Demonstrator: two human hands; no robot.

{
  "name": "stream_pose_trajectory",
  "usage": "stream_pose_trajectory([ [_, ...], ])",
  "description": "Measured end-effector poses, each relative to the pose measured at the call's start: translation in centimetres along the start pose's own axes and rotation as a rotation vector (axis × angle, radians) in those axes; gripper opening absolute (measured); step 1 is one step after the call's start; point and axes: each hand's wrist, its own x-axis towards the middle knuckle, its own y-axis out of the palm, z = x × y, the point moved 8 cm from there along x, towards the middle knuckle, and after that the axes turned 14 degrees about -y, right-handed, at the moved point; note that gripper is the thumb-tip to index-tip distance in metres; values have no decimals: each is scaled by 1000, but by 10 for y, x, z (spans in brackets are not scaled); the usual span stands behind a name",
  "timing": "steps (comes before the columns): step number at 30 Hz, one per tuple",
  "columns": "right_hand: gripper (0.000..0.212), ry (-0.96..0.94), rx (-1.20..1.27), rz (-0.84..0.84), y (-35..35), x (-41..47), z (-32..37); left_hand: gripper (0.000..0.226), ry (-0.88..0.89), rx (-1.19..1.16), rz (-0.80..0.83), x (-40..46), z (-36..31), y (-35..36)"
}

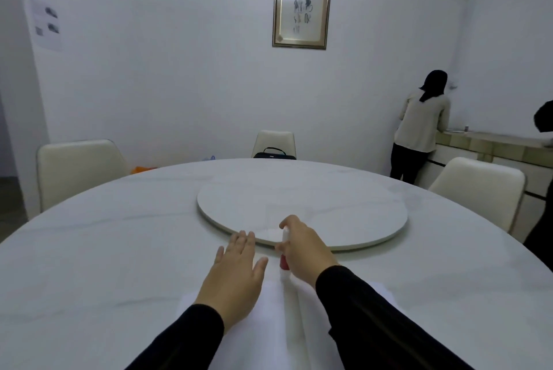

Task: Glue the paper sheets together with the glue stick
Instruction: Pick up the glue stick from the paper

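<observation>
White paper sheets (278,324) lie on the near part of the round white table (89,250), partly under my arms. My left hand (236,274) rests flat on the paper with its fingers spread. My right hand (302,247) grips a red and white glue stick (283,262), which points down with its lower end against the paper near the far edge. Blur hides where one sheet ends and the other begins.
A round white turntable (302,208) sits in the table's middle, just beyond my hands. Cream chairs (77,169) stand around the table; a dark bag (273,154) is on the far one. A person (422,127) stands at a counter at the back right.
</observation>
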Motion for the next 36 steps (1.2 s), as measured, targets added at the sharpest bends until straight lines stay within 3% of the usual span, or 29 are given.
stream_pose_trajectory([
  [3,15,-7,145,-64,-13,-1,8,53,22,-258,60,-4,-11,6],
  [7,13,-91,257,-99,-25,-3,25,27,86,-671,1,-9,-23,-4],
  [11,24,-164,499,-216,-35,-9,35,25,5,-982,-31,-8,-16,-13],
  [17,30,-67,1058,-372,-33,-16,22,14,-23,-1295,176,-5,-15,-14],
  [20,31,-69,1284,-313,-27,-18,28,22,9,-1424,322,-11,-26,-13],
  [23,36,-104,1265,-288,-32,-19,35,24,35,-1502,353,-15,-32,-16],
  [30,29,-92,1047,-514,-52,-23,36,27,51,-1538,338,-20,-35,-24],
  [33,17,-91,1126,-451,-49,-23,38,24,38,-1544,338,-20,-33,-25],
  [36,23,-118,1077,-431,-48,-22,43,23,27,-1555,338,-20,-32,-26],
])
